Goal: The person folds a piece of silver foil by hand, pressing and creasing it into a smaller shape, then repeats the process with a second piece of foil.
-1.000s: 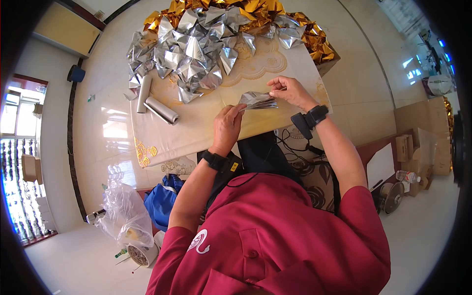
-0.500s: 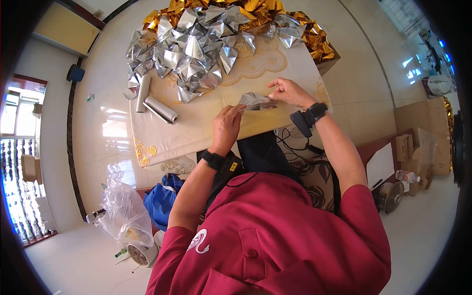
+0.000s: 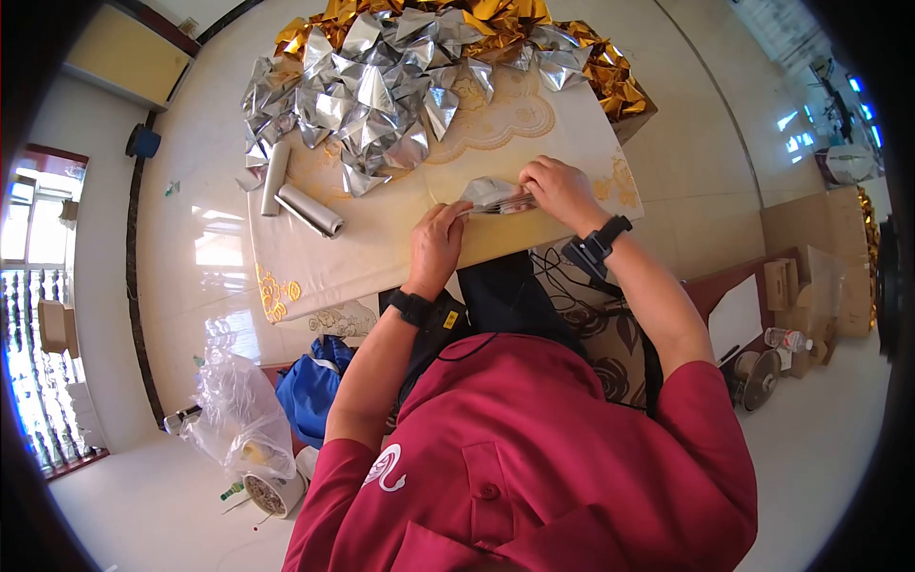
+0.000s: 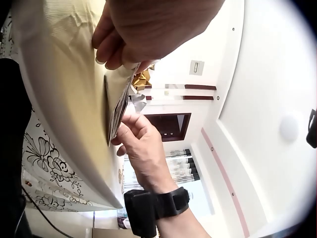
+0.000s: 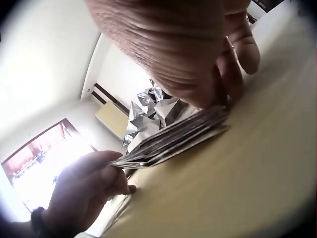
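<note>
Low over the near part of the table, a thin stack of folded silver foil paper (image 3: 489, 194) spans the space between both hands. My left hand (image 3: 437, 250) pinches its left end between thumb and fingers. At the opposite end my right hand (image 3: 562, 194) grips the edge, fingers bent over it. Seen from the right wrist, the stack's layered edges (image 5: 176, 139) fan slightly apart, with the left hand (image 5: 89, 191) at the far tip. In the left wrist view the right thumb and fingers (image 4: 143, 146) meet the stack's lower end.
A heap of silver foil pieces (image 3: 372, 91) covers the table's far left, with gold foil pieces (image 3: 505, 21) behind it. Two silver rolls (image 3: 310, 211) lie left on the tablecloth (image 3: 381, 238). Cables (image 3: 562, 272) hang below the table's near edge.
My right hand has moved from lightly fingering the stack's right end to a grip with its fingers bent over that end. My left hand has kept its hold, shifting very little.
</note>
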Demonstrator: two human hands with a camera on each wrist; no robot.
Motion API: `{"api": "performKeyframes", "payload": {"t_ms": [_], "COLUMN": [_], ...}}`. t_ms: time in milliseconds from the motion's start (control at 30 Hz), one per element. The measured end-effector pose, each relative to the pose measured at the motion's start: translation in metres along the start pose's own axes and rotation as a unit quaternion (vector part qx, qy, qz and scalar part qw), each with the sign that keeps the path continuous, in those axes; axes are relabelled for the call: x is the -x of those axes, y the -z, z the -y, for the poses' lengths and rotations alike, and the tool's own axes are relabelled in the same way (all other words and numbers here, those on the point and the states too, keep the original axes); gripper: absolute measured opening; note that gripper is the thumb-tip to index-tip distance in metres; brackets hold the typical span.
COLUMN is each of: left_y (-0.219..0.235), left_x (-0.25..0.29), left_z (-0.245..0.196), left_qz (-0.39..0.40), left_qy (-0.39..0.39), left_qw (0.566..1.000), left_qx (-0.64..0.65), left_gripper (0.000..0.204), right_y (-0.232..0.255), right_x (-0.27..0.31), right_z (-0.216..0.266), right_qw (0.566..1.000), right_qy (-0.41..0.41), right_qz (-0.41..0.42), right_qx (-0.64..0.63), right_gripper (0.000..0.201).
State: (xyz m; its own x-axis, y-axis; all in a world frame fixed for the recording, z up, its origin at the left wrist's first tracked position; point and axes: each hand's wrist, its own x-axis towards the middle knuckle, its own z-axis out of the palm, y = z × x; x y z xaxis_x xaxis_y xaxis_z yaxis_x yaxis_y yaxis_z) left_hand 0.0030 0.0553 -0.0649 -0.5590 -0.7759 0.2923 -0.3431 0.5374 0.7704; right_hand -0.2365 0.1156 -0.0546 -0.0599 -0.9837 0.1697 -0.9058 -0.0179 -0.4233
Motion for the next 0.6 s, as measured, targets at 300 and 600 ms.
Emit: {"api": "performKeyframes", "payload": {"t_ms": [300, 600], "left_y": [-0.002, 0.002], "left_x": [-0.018, -0.042], "left_z": [0.013, 0.018], "left_qz": [-0.005, -0.007], "left_qy": [0.198, 0.168], "left_qw": [0.948, 0.964], "left_qx": [0.249, 0.208], "left_gripper": [0.021, 0.02], "right_y": [0.014, 0.002], "right_x": [0.011, -0.025], "right_z": [0.01, 0.004], "right_qw": [0.986, 0.992], "right_qy": [0.124, 0.043], "right_qz": [-0.066, -0.05], "right_qx": [-0.088, -0.108], "right_gripper": [0.024, 0.016]}}
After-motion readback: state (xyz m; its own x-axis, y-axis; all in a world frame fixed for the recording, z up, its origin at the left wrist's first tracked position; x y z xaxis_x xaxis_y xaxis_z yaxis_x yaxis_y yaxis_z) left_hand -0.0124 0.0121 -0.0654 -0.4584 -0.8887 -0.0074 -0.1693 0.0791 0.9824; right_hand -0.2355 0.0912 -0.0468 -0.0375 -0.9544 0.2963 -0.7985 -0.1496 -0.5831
